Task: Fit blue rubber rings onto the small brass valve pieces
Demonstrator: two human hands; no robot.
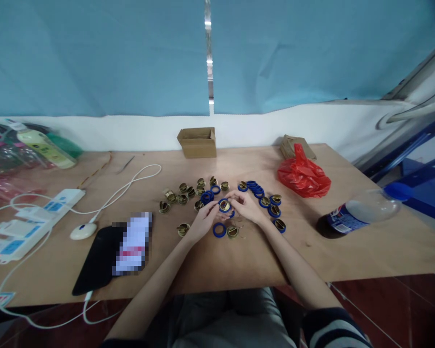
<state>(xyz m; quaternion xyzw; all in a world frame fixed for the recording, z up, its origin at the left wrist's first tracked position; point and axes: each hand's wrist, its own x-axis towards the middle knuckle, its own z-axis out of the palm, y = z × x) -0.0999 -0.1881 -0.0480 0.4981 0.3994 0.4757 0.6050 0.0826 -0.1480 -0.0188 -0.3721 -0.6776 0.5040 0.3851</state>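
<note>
Forearms first: both run out over the near edge of the tabletop (pixel 239 270) and meet in the middle. My left hand (pixel 202 221) and right hand (pixel 248 207) are drawn together, fingertips pinching one brass cap with a blue ring (pixel 224 206) from both sides, probably so its rim stays free. A loose blue ring (pixel 219 230) and a bare brass cap (pixel 232 232) lie just below my hands, in easy reach. The bare caps (pixel 183 198) spread out to the left and the ringed caps (pixel 270 204) to the right, which keeps the two kinds apart. A red bag (pixel 303 176) and a lying bottle (pixel 362 210) sit well to the right. Open wood lies toward me.
</note>
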